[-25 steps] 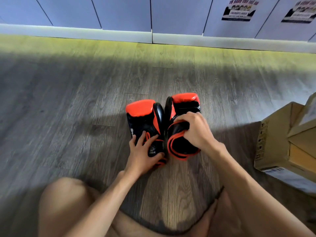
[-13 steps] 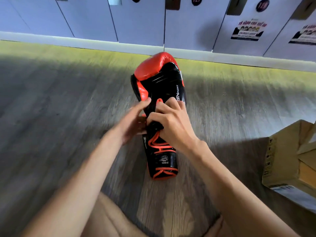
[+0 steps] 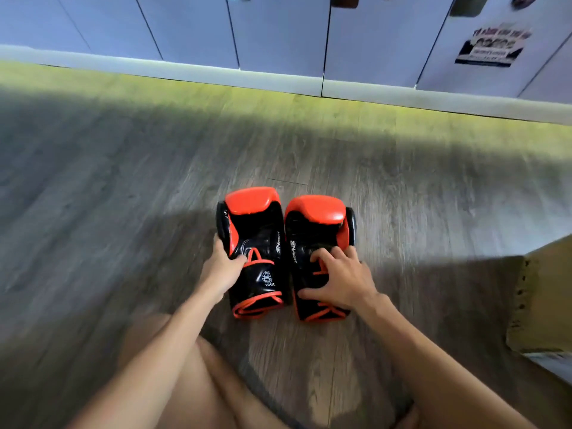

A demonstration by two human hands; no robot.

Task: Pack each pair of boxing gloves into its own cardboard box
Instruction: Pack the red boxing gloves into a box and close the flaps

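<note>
My left hand [image 3: 221,267] holds the left glove [image 3: 257,243] by its outer side. My thumb lies on top of it, by the red strap. My other fingers go round the side, where I can't see them.

My right hand [image 3: 343,280] sits on top of the right glove [image 3: 315,230]. Its fingers [image 3: 335,252] are spread wide and bent down onto the black part. The thumb presses the side nearest the other glove, so this hand grips too.

The two gloves lie flat on the floor [image 3: 123,212], right in front of me. They are side by side and so close that they look like they touch. Both are black with red. The fat red ends point away from me. The open ends with the red rims point at me. White letters run along the two sides that meet. The left glove has a small round white mark near its strap.

The floor is grey wood, with a yellow-green strip of light far off. The cardboard box [image 3: 538,305] stands well off to my right, at the picture's edge. It is blurry, and I can't tell if it is open. My bare leg [image 3: 173,366] is low in the picture, under my left arm. Far ahead stands a row of pale blue lockers [image 3: 278,32]. One has a poster [image 3: 492,48] on it.
</note>
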